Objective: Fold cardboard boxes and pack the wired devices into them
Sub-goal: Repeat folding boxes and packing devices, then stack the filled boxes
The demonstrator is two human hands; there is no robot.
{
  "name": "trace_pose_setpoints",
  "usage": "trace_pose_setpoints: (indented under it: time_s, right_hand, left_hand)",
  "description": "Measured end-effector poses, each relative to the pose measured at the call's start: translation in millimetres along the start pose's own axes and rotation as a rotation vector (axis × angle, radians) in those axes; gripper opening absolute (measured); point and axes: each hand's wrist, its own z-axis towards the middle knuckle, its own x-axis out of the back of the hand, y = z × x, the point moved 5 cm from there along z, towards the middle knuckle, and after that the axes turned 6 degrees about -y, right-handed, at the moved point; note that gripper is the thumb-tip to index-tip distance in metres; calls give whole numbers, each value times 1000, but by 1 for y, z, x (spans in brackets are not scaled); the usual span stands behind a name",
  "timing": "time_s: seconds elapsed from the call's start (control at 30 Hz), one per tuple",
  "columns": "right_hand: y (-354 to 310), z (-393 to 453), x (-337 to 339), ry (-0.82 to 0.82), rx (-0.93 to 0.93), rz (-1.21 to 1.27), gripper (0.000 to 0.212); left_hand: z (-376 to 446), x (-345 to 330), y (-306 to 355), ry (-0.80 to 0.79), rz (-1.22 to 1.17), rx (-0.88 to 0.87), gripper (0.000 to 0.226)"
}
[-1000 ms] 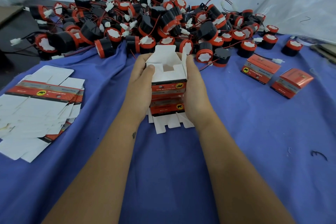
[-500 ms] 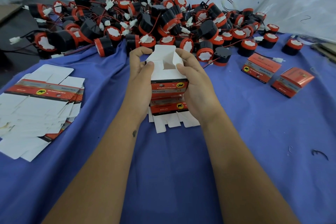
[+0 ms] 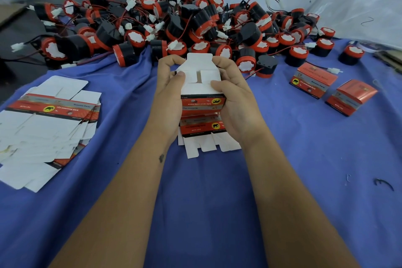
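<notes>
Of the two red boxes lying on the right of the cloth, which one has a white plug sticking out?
The farther box, nearer the pile: a white plug lies at its top edge. The nearer box shows none.

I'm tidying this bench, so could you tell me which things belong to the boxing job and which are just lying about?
Job: box held by left hand and right hand; flat cartons; wired devices; folded boxes.

Lying about: black clip; plastic sheet.
</notes>
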Motion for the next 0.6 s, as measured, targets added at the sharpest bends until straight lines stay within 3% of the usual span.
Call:
trace_pose_setpoints:
  time_s: [0.23,0.43,0.57,0.6]
  right_hand:
    - [2,-3,-3,51,-34,-82,10]
    - [-4,-5,-3,175,73,-287,37]
    - [-4,-5,-3,217,53,-225,19]
    - [-4,-5,0,259,27,-251,22]
  left_hand:
    - [-1,-4,-1,-84,-122,4,23]
    - [-3,0,-1,5,120,-25,31]
    - [-5,1,4,52,86,-57,26]
    - [-5,3,8,74,90,-96,22]
